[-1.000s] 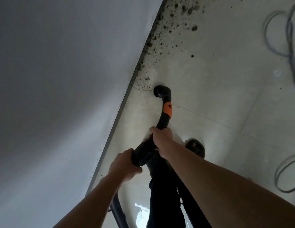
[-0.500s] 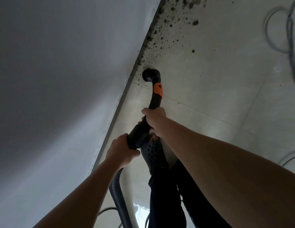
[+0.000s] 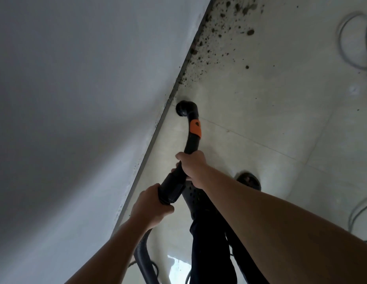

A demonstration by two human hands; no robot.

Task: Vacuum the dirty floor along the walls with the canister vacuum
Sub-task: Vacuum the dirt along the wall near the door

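while left hand [image 3: 149,203] and right hand [image 3: 191,167] both wrap the wand [image 3: 191,144] | nozzle [image 3: 183,108] mid-frame, at floor [image 3: 260,119] beside wall [image 3: 76,99] | step: edge pass | next: likely push up-frame into the dirt [image 3: 207,52]

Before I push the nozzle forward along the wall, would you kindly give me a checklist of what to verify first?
1. Right-hand grip wrapped round the wand: ok.
2. Left-hand grip holding the hose cuff: ok.
3. Nozzle close beside the foot of the wall: ok.
4. Floor strip ahead clean: not ok, dirt is scattered along the wall beyond the nozzle.
5. Cables out of the nozzle's path: ok, they lie far to the right.
6. Suction running: cannot tell.
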